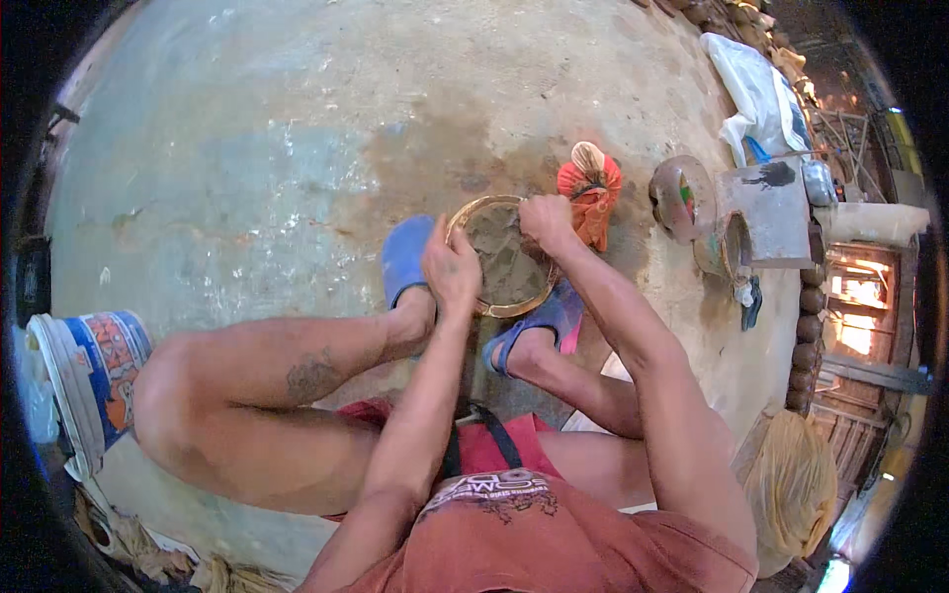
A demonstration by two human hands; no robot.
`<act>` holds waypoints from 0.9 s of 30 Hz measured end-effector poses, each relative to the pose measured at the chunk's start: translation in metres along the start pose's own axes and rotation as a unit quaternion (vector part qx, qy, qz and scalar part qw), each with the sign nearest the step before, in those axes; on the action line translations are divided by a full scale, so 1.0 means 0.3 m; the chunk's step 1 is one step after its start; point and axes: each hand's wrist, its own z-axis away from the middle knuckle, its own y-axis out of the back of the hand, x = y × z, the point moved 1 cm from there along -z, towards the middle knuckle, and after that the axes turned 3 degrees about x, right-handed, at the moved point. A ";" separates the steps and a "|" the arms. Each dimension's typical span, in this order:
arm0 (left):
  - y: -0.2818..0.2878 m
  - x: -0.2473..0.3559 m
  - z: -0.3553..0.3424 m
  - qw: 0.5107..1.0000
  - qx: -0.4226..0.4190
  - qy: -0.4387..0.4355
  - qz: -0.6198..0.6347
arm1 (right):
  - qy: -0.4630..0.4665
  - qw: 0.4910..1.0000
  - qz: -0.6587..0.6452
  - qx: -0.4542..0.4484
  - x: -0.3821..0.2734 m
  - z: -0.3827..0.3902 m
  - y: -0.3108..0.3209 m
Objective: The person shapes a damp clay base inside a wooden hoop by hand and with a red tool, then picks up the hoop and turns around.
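Between my feet sits a round basin with a golden-tan rim, holding a thick, uneven grey paste like wet clay or cement. My left hand is closed on the basin's left rim, fingers to the outside. At the upper right of the rim, my right hand makes a fist over the paste's edge. Whatever it may grip is hidden beneath the fingers. Just right of that fist lies a red-orange cloth bundle, tied at the neck, with a pale top.
Blue clogs on my feet flank the basin. A dark damp patch stains the floor beyond. To the right stand a rounded metal pot and a grey block-shaped stove. A white-and-blue bucket is beside my left knee; a yellowish sack lies lower right.
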 end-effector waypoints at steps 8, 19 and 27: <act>-0.012 -0.351 0.339 0.973 0.047 0.218 -0.056 | 0.046 0.998 0.019 -0.038 -0.253 0.094 -0.019; 0.001 -0.270 0.364 0.780 -0.120 0.433 0.437 | 0.156 0.976 -0.073 -0.133 -0.372 0.447 0.203; 0.036 -0.377 0.333 0.832 -0.057 0.435 0.339 | 0.119 0.988 0.005 -0.099 -0.261 0.186 0.239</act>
